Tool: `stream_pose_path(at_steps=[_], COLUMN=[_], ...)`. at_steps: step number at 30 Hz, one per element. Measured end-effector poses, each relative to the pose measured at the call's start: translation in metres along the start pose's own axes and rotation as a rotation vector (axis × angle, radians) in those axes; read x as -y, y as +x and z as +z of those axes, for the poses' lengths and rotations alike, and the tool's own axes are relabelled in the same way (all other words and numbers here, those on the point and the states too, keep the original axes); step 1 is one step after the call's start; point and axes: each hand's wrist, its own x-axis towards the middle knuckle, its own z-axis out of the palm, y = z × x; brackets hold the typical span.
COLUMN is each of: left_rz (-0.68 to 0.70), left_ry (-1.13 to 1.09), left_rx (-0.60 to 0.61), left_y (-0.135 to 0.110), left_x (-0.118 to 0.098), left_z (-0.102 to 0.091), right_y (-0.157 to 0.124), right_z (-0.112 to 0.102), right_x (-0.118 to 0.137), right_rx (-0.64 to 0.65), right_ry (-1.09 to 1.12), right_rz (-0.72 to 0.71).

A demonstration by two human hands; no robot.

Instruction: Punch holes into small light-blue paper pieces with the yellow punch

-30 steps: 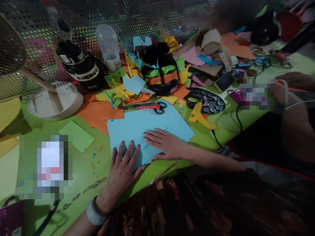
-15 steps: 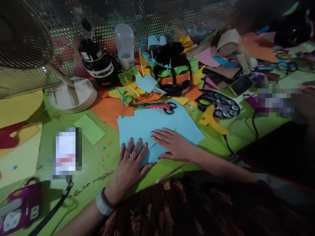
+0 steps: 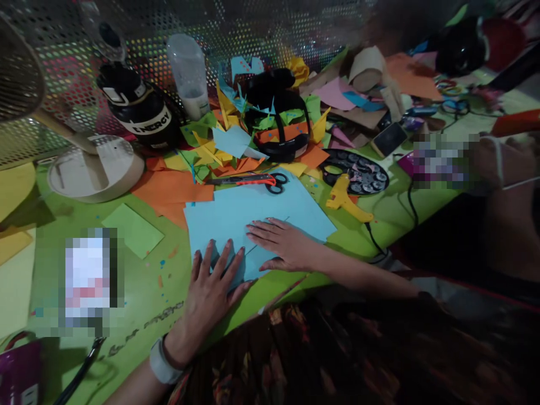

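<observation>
Through the head camera I have both hands lying palm down and gripping nothing. My left hand (image 3: 206, 295) is spread, its fingertips on the near left corner of the blue paper (image 3: 223, 216); a pale band (image 3: 163, 361) circles that wrist. My right hand (image 3: 291, 244) lies flat across the paper's near right part, fingers together and pointing left, thumb apart. Between the hands a thin dark line (image 3: 252, 248) slants over the paper; I can't tell whether it is drawn or cut.

The paper sits by the near edge of the green surface (image 3: 139, 298). Across its far edge I see black-handled scissors (image 3: 276, 183) and, against them, a red-orange cutter (image 3: 255, 180). Off its right corner lies a yellow glue gun (image 3: 347, 199), touching an oval black tray (image 3: 371, 174). To the left are a light green sheet (image 3: 133, 230), orange paper (image 3: 172, 191) and, nearer the left edge, a device (image 3: 86, 275) blurred out by pixels.

Along the back edge, left to right, I get a round white base (image 3: 97, 185), a black bottle (image 3: 135, 115) marked "ENERGY", a clear cup (image 3: 188, 70) and a black basket (image 3: 291, 151) among folded paper scraps (image 3: 230, 140). By the right part of the near edge is a co-worker's hand (image 3: 489, 160), partly pixelated, so I can't make out its grip.
</observation>
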Motion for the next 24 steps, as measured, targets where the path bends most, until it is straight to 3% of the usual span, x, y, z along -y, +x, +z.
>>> stream_pose_path(at_steps=[9,14,19,24], left_rz=[0.007,0.016,0.018,-0.010], left_ry=[0.021,0.067,0.066,0.054], left_rx=[0.004,0.049,0.016,0.030], left_y=[0.001,0.000,-0.001,-0.002], left_x=[0.000,0.000,0.000,-0.001], left_z=[-0.001,-0.002,0.001,0.002], right_y=[-0.005,-0.017,-0.027,-0.015], right_z=[0.002,-0.004,-0.002,-0.009], right_x=[-0.013,-0.021,-0.030,-0.019], right_rx=[-0.008,-0.029,-0.045,-0.123], right_ry=[-0.035,-0.081,-0.113,-0.170], right_rz=[0.101,0.227,0.270,0.312])
